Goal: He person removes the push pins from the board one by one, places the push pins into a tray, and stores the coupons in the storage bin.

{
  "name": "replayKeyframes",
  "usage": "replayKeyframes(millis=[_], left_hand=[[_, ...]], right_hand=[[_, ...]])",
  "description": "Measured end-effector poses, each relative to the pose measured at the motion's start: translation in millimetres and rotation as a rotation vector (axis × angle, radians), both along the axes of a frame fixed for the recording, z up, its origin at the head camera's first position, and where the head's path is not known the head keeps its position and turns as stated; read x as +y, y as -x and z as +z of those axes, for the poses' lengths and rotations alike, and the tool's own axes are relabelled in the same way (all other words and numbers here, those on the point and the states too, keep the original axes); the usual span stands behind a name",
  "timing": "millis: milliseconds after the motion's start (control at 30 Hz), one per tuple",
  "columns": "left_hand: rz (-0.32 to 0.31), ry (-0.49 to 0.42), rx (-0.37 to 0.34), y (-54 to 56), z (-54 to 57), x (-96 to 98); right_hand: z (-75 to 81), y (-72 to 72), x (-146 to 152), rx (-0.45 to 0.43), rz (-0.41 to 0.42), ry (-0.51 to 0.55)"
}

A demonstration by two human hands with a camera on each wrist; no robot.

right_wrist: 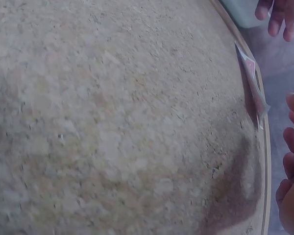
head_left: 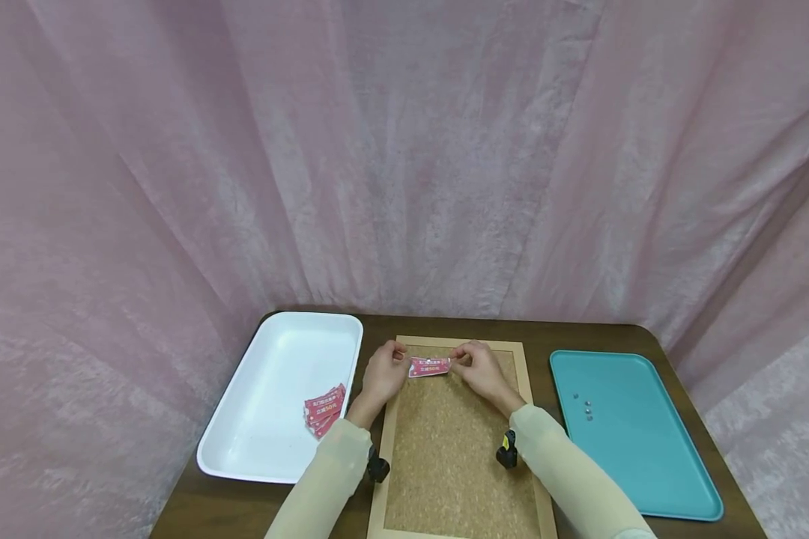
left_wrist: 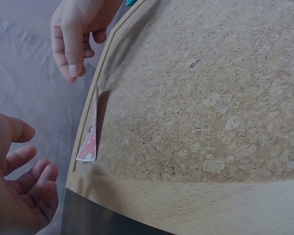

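A pink-and-white paper coupon (head_left: 429, 367) with printed characters lies near the top of the wood-framed cork board (head_left: 458, 457). In the left wrist view the coupon (left_wrist: 89, 144) bends up from the cork, with a small round spot at its upper edge that could be a pin. My left hand (head_left: 386, 372) is beside the coupon's left end, its fingers loosely bent and holding nothing. Off the right end is my right hand (head_left: 479, 368), also with relaxed fingers and nothing in them. Both wrist views show a gap between the hands and the paper.
To the left stands a white tray (head_left: 270, 397) holding several fanned pink coupons (head_left: 325, 410). A teal tray (head_left: 647, 434) on the right contains several small shiny pieces (head_left: 588, 410). Behind the dark wooden table (head_left: 202, 516) hangs a pink curtain (head_left: 404, 165).
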State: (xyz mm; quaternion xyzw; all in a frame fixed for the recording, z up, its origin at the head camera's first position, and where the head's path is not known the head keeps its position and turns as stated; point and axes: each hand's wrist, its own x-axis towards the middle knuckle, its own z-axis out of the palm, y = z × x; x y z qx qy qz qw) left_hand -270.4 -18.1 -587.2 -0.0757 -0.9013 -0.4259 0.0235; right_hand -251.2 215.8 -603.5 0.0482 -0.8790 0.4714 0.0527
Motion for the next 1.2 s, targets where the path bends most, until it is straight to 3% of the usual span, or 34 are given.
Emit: replayKeyframes(millis=[400,800,1200], left_hand=[[-0.025,0.084,0.022,3.7,-13.6,9.9],[-0.029,0.085,-0.019,-1.1,-23.3,14.6],[-0.018,0.090,-0.024,-3.1,-30.0,23.4]], right_hand=[[-7.9,7.7,-9.1,0.034,-0.011,-0.032],[-19.9,12.9,-12.2,-0.002,0.000,0.006],[-22.4,15.9,-13.9,0.045,-0.010,-0.071]])
